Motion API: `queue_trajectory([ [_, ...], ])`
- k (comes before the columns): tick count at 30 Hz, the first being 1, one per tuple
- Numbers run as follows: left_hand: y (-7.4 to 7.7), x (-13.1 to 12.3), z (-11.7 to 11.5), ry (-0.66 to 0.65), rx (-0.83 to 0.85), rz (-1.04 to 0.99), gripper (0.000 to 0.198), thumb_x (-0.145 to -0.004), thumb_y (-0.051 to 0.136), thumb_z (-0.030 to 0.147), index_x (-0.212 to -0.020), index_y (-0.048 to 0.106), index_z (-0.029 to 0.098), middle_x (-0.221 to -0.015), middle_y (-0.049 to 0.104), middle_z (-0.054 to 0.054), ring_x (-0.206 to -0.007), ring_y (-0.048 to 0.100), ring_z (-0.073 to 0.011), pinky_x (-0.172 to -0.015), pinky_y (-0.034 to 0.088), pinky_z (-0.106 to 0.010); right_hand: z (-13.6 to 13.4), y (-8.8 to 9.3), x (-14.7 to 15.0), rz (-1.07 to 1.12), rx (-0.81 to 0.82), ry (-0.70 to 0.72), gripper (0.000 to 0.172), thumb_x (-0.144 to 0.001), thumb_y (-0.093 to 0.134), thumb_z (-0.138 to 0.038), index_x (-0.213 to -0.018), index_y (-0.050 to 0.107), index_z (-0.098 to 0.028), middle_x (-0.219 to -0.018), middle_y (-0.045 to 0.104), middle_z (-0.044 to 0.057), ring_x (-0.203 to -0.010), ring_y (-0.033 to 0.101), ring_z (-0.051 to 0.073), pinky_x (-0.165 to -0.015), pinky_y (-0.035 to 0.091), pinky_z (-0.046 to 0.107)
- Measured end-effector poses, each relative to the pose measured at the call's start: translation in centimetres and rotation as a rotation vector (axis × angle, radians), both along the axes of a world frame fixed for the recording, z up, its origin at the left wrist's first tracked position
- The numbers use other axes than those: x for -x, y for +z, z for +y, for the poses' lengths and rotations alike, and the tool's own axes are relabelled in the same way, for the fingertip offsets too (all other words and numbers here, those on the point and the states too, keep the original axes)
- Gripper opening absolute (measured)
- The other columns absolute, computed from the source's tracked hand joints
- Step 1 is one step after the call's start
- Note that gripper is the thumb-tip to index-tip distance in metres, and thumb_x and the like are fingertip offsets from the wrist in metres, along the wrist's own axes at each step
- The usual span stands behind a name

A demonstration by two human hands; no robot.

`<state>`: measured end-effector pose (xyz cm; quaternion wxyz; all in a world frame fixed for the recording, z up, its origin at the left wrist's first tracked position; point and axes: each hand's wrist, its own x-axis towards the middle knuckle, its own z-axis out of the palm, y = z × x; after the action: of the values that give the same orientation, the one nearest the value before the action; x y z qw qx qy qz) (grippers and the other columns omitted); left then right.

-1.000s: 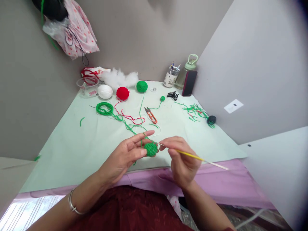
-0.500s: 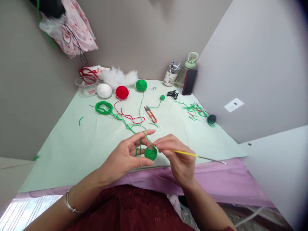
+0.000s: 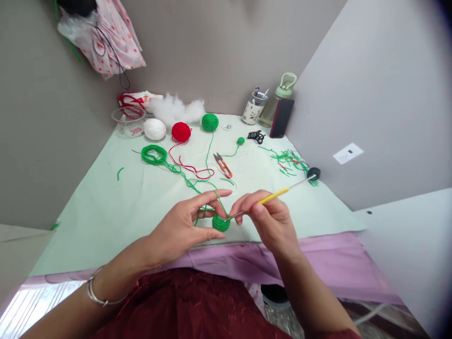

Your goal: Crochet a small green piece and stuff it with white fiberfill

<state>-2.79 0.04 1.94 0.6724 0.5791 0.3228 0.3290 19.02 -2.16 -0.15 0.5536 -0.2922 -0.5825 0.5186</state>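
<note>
Near the table's front edge, my left hand [image 3: 187, 219] pinches a small round green crochet piece [image 3: 221, 223] between thumb and fingers. Green yarn [image 3: 219, 200] runs over its raised index finger down to the piece. My right hand [image 3: 271, 219] grips a crochet hook [image 3: 275, 195] by its yellow handle like a pen. The hook's thin tip meets the upper right of the piece; whether it is inside a stitch, I cannot tell. Orange thread snips [image 3: 223, 166] lie just beyond my hands, beside loose green and white strands.
Behind are a coil of green yarn [image 3: 154, 154], a white yarn ball [image 3: 154, 129], a red ball [image 3: 181, 132], a green ball [image 3: 210, 122] and white stuffing [image 3: 176, 109]. Yarn scraps [image 3: 289, 160], a phone [image 3: 282, 118], a bottle [image 3: 271, 110] and a pen cup [image 3: 253, 110] stand or lie right.
My right hand has turned the hook, so its rear end now points up and right instead of down. The fingers have moved slightly right from the piece, which stays in my left hand.
</note>
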Motion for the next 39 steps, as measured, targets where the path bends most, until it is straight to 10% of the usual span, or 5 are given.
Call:
queue_trajectory([
  [13, 0.1, 0.4, 0.5, 0.007, -0.043, 0.128, 0.064, -0.077, 0.083, 0.018, -0.139, 0.068, 0.024, -0.099, 0.069, 0.001, -0.104, 0.064, -0.0188, -0.108, 0.048, -0.038, -0.4, 1.5, -0.1, -0.58, -0.641, -0.13, 0.018, -0.107, 0.055, -0.019, -0.117, 0.069, -0.023, -0.1, 0.08, 0.007, -0.094, 0.075, 0.02, -0.081, 0.062, 0.036],
  [25, -0.8, -1.3, -1.5, 0.25, 0.206, -0.255, 0.066, -0.075, 0.095, 0.03, -0.136, 0.071, 0.029, -0.102, 0.063, 0.0, -0.09, 0.064, -0.014, -0.083, 0.054, -0.027, -2.0, -0.4, 0.9, -0.875, -1.003, -0.562, 0.041, -0.093, 0.07, -0.006, -0.125, 0.074, -0.031, -0.115, 0.08, 0.007, -0.099, 0.076, 0.022, -0.083, 0.067, 0.035],
  [32, -1.1, -1.3, -1.8, 0.105, 0.51, -0.399, 0.071, -0.069, 0.098, 0.034, -0.135, 0.074, 0.029, -0.104, 0.065, -0.001, -0.103, 0.06, -0.015, -0.095, 0.047, -0.025, -1.7, -1.2, 1.1, -0.639, -0.881, -0.535, 0.042, -0.097, 0.069, -0.012, -0.134, 0.072, -0.032, -0.112, 0.081, 0.007, -0.095, 0.078, 0.022, -0.077, 0.068, 0.036],
  [39, -1.1, -0.3, -0.3, 0.066, 0.321, -0.333, 0.066, -0.073, 0.095, 0.023, -0.135, 0.073, 0.033, -0.103, 0.061, 0.0, -0.095, 0.058, -0.0134, -0.083, 0.048, -0.025, -1.4, 0.5, 0.7, -0.274, -0.491, -0.375, 0.028, -0.102, 0.062, -0.012, -0.118, 0.079, -0.027, -0.098, 0.081, 0.005, -0.087, 0.076, 0.018, -0.075, 0.063, 0.033],
])
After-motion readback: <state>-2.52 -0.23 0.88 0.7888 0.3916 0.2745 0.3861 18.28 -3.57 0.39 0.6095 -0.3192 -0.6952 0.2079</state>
